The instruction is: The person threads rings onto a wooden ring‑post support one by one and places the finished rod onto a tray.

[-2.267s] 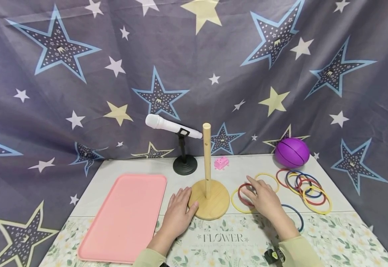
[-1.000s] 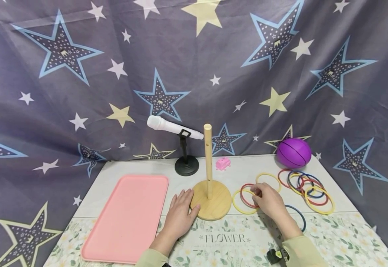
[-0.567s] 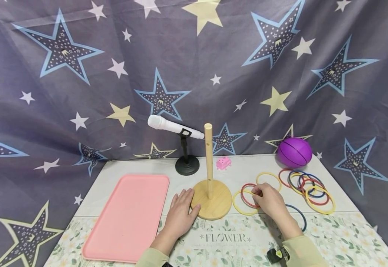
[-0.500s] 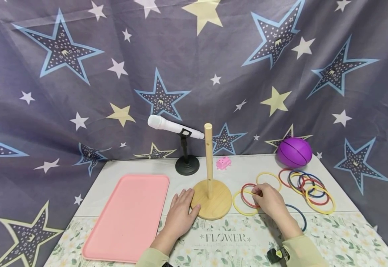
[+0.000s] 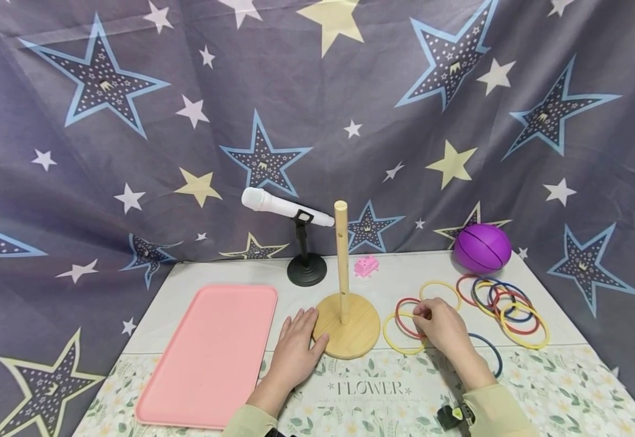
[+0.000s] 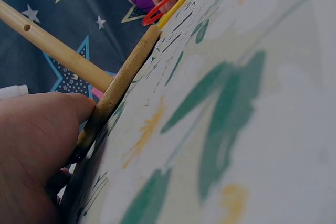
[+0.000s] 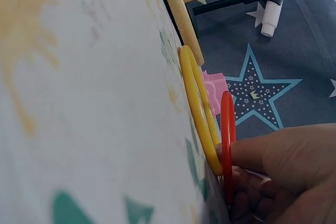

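My left hand [image 5: 293, 347] lies with its fingers extended along the left edge of a wooden stand's round base [image 5: 352, 343], the thumb reaching onto it. An upright pole [image 5: 342, 261] rises from that base. To the right, my right hand [image 5: 443, 325] pinches a red ring [image 5: 397, 314] between thumb and fingers. In the right wrist view the red ring [image 7: 227, 129] stands tilted beside a yellow ring [image 7: 194, 98], which lies on the table. From the head, the red ring overlaps this yellow ring [image 5: 404, 352]; the fingers hide part of both.
A pink tray [image 5: 208, 358] lies at left. Behind stand a white microphone [image 5: 287, 207] on a black stand, a pink toy [image 5: 366, 266] and a purple ball [image 5: 483, 249]. Several overlapping rings [image 5: 541, 328] lie at right. Another yellow ring [image 5: 440, 282] and a blue ring [image 5: 496, 355] flank my right hand.
My right hand's fingers, spread over the red ring at first, have closed to pinch its right side. The yellow ring under it has slid slightly right. My left hand stays at the base.
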Demonstrator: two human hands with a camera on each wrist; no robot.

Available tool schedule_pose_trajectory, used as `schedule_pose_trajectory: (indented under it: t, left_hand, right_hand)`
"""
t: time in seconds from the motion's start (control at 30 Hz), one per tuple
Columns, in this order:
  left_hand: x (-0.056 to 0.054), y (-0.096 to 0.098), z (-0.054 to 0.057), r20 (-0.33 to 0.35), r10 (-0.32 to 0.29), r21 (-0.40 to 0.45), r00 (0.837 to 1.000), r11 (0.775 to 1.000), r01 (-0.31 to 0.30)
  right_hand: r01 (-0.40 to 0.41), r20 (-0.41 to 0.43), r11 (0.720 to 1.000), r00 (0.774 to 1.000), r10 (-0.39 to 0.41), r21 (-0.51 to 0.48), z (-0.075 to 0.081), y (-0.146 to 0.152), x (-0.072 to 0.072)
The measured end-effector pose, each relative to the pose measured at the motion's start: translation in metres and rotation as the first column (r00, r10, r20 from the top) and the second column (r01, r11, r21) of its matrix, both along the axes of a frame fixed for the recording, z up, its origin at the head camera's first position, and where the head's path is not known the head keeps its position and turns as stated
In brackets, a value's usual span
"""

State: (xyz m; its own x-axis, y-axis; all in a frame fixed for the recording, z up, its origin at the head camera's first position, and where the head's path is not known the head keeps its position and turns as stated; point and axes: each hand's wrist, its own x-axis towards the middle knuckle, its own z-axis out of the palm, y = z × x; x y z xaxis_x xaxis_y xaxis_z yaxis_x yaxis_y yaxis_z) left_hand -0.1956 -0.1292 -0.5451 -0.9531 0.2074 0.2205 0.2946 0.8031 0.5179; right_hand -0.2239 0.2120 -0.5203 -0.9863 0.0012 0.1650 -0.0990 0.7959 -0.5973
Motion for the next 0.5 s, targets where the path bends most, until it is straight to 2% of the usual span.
schedule_pose_trajectory:
  t: [0.2,0.5]
  left_hand:
    - [-0.0003,-0.0001,0.0000,-0.001,0.003,0.002,1.000,1.000,-0.003]
    - [-0.0009,0.0003,0.0005,0.005,0.006,0.006,1.000,1.000,-0.006]
  right_hand:
    - [0.033,-0.012,0.999,0.999,-0.033,-0.030,0.0001,0.0013,-0.0014]
    - [0.014,-0.008,1.000,1.000,-0.014,0.004,-0.0004,0.0019,0.0000]
